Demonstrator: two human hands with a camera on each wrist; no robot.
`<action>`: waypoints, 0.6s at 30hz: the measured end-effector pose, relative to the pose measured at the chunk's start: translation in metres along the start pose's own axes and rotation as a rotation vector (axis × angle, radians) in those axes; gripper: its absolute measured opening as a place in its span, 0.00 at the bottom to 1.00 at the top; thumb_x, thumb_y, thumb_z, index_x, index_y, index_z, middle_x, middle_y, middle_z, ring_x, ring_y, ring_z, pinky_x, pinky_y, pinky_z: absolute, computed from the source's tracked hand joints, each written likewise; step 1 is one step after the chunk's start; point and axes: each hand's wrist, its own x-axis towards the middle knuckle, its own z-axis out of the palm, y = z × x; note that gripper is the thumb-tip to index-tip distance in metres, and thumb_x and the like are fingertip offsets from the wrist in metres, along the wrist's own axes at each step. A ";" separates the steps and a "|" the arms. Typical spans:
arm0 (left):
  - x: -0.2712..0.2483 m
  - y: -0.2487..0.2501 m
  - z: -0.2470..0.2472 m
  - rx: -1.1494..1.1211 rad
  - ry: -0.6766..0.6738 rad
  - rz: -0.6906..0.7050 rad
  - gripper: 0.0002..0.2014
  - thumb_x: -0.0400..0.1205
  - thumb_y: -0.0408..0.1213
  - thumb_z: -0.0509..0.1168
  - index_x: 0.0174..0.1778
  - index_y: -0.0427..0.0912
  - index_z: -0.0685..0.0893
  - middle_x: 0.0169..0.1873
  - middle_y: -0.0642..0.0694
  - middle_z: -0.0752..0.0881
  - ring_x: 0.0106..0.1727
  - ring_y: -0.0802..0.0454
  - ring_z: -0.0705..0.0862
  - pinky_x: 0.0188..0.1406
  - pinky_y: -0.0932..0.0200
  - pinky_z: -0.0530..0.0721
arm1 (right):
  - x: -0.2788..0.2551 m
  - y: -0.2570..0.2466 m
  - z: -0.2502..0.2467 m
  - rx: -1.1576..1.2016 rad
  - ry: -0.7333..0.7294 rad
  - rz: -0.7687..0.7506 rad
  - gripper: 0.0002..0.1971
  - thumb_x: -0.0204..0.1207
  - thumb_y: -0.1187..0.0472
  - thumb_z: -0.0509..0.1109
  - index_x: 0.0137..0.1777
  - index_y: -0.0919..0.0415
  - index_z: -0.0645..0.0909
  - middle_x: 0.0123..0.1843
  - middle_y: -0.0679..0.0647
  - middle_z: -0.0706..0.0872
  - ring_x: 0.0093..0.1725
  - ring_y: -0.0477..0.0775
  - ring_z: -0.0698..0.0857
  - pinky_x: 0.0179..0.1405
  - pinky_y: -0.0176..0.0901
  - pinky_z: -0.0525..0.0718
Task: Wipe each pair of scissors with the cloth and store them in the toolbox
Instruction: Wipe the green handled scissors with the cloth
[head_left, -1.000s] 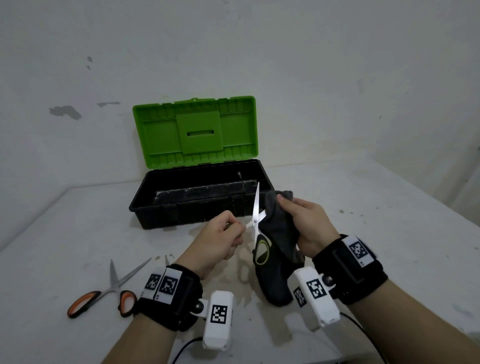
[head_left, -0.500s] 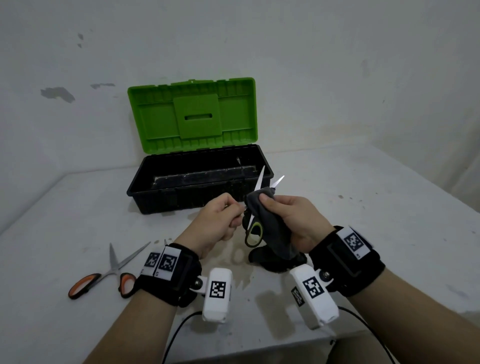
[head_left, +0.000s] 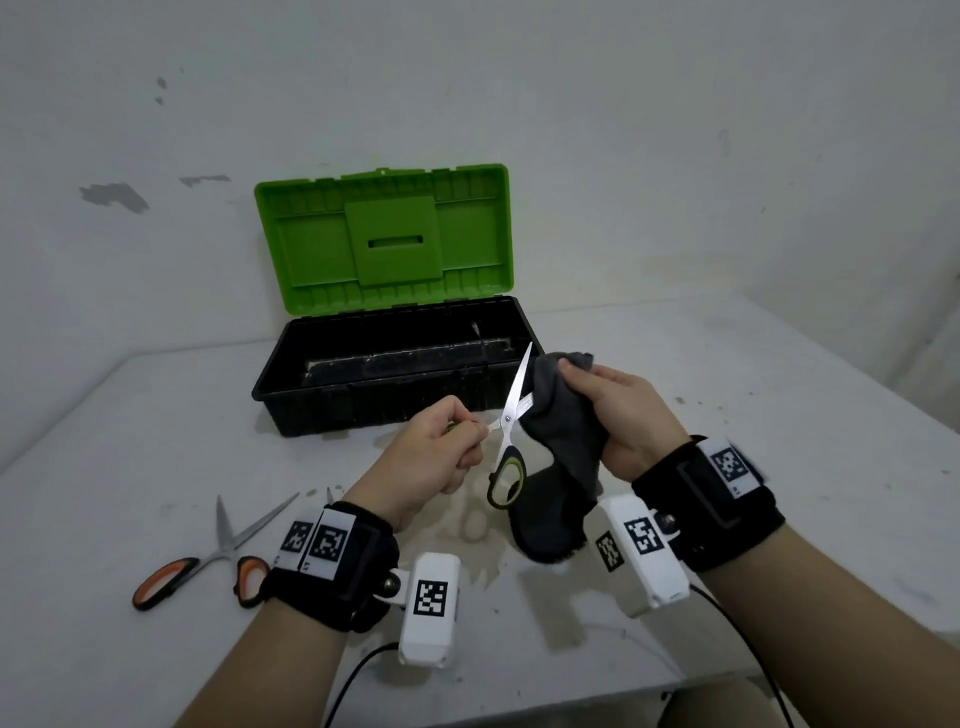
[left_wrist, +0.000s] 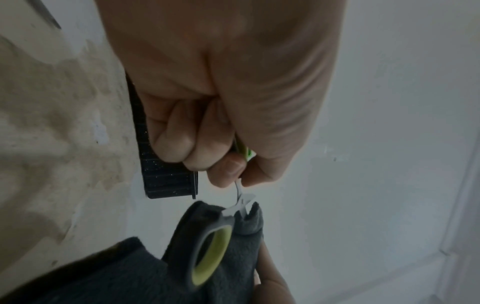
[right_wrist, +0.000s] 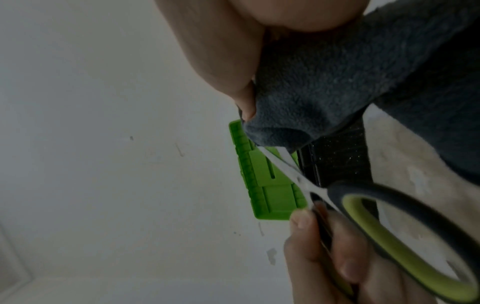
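Since half a second ago the cloth (head_left: 558, 415) has slid up one blade toward its tip. The left hand (head_left: 431, 457) grips one handle of the green scissors (head_left: 511, 415), opened wide, free blade pointing up and away. The right hand (head_left: 618, 415) pinches the cloth round the other blade. The toolbox (head_left: 322, 387) lies open just behind both hands; no scissors visible inside. The orange scissors (head_left: 208, 556) lie on the table (head_left: 753, 415), nearer the left hand, unwiped by my guess.

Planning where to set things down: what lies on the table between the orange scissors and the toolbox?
Nothing: in the head view the table is bare, only scuffed, between the orange scissors and the toolbox.
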 end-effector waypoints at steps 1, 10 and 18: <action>0.000 0.000 -0.001 0.001 0.002 0.001 0.10 0.88 0.33 0.59 0.40 0.41 0.72 0.22 0.51 0.74 0.21 0.56 0.62 0.19 0.63 0.59 | 0.002 -0.003 -0.002 0.022 0.017 -0.026 0.13 0.79 0.64 0.72 0.58 0.73 0.84 0.45 0.65 0.90 0.39 0.57 0.89 0.44 0.49 0.89; 0.004 0.002 -0.004 -0.107 0.062 -0.001 0.10 0.88 0.31 0.59 0.40 0.41 0.73 0.22 0.49 0.72 0.20 0.55 0.59 0.20 0.61 0.56 | -0.013 0.010 -0.002 -0.043 -0.143 0.049 0.13 0.77 0.60 0.73 0.53 0.71 0.86 0.44 0.67 0.89 0.36 0.58 0.88 0.37 0.46 0.89; 0.004 0.004 0.006 -0.071 -0.001 -0.015 0.11 0.89 0.34 0.59 0.40 0.41 0.72 0.22 0.50 0.72 0.18 0.58 0.60 0.19 0.64 0.57 | -0.021 0.021 0.012 -0.091 -0.140 0.083 0.10 0.78 0.63 0.73 0.52 0.71 0.85 0.40 0.65 0.87 0.32 0.55 0.86 0.29 0.41 0.85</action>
